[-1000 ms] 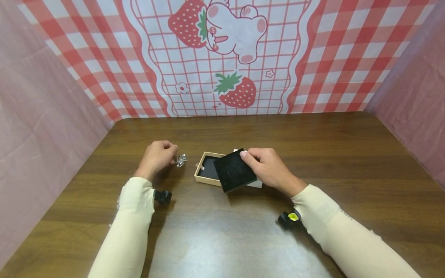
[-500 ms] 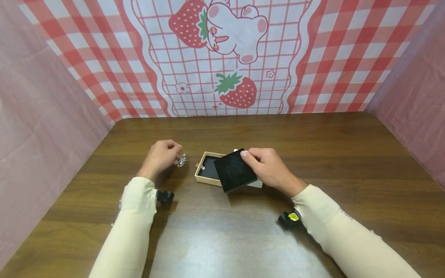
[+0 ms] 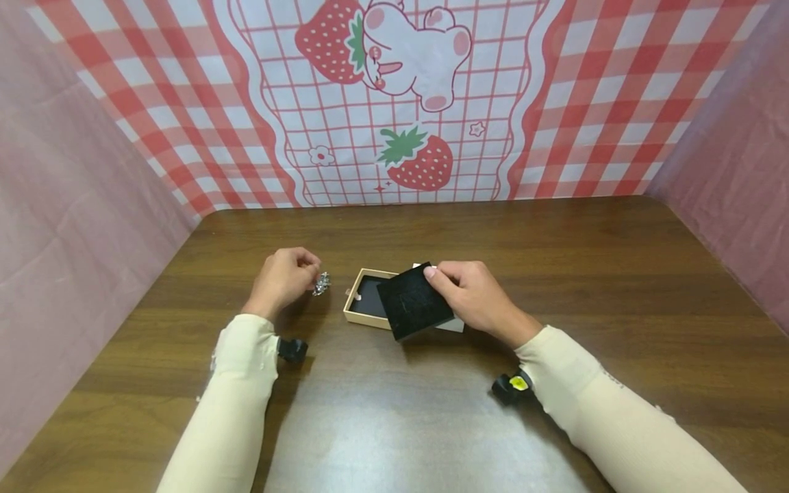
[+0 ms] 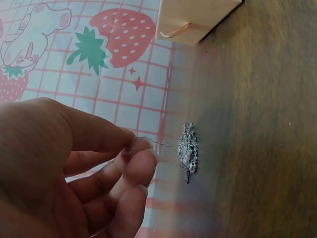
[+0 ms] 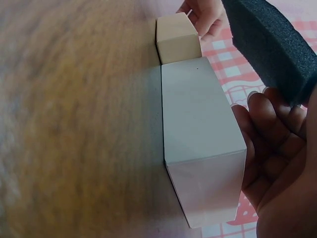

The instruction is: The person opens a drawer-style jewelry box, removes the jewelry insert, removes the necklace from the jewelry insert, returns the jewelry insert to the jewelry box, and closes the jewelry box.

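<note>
My left hand (image 3: 285, 277) pinches fine thin strands (image 4: 161, 143) between thumb and fingertips. At their lower end is a small bundle of silver chain (image 4: 187, 152), close to the tabletop; whether it touches the wood I cannot tell. The bundle lies left of a shallow tan drawer box (image 3: 366, 320) with a dark interior. My right hand (image 3: 477, 294) grips a square black foam pad (image 3: 414, 301) by its far right corner, thumb on top, tilted above the box. Beneath the pad, the box's white sleeve (image 5: 203, 109) is mostly hidden from the head view.
Everything rests on a brown wooden table (image 3: 394, 397) with glare near its front. A red-and-white checked cloth (image 3: 592, 103) with strawberries rises behind it. Pink curtains (image 3: 74, 171) hang on both sides. A small ribbon tab (image 4: 179, 30) sticks out from the drawer box's end.
Over the past second my left hand has shifted slightly right, its fingers coming closer to the chain bundle. My right hand and the foam pad have stayed nearly still.
</note>
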The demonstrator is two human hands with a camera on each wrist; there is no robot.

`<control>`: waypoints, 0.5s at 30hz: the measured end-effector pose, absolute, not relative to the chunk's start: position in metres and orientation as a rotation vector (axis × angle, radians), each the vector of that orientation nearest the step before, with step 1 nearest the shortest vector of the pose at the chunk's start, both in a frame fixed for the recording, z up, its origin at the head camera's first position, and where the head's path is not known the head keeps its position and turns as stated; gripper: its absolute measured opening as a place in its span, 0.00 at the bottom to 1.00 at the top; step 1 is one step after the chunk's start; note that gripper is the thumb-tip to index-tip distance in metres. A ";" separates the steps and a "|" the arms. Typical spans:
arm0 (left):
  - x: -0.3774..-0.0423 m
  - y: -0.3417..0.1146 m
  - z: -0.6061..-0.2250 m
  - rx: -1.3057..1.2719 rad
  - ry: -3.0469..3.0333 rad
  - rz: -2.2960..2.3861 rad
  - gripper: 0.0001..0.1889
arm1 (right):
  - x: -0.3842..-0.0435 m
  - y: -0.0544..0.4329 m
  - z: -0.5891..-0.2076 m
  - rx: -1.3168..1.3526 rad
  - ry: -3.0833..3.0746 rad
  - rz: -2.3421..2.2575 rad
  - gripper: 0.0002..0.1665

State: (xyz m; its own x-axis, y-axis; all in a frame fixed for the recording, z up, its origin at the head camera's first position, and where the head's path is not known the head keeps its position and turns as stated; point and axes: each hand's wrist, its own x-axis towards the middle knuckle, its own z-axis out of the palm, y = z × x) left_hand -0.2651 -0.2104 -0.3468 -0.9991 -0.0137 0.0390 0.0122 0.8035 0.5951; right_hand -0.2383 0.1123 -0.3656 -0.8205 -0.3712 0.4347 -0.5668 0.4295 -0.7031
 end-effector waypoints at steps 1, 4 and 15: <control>-0.265 -0.210 -0.347 0.004 -2.944 -0.958 0.10 | -0.238 0.112 -0.366 0.822 -2.467 1.338 0.23; -0.265 -0.210 -0.347 0.025 -2.940 -0.958 0.11 | -0.239 0.112 -0.366 0.821 -2.465 1.338 0.23; -0.262 -0.195 -0.342 -0.057 -2.846 -1.085 0.13 | -0.239 0.113 -0.366 0.818 -2.444 1.324 0.23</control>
State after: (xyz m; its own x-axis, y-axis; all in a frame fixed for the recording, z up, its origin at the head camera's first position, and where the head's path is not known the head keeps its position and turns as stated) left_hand -0.2621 -0.1953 -0.3421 -0.9947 0.0012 0.1023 0.0690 0.7464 0.6620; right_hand -0.2385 0.1128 -0.3655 -0.8133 -0.3589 0.4579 -0.5796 0.4315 -0.6913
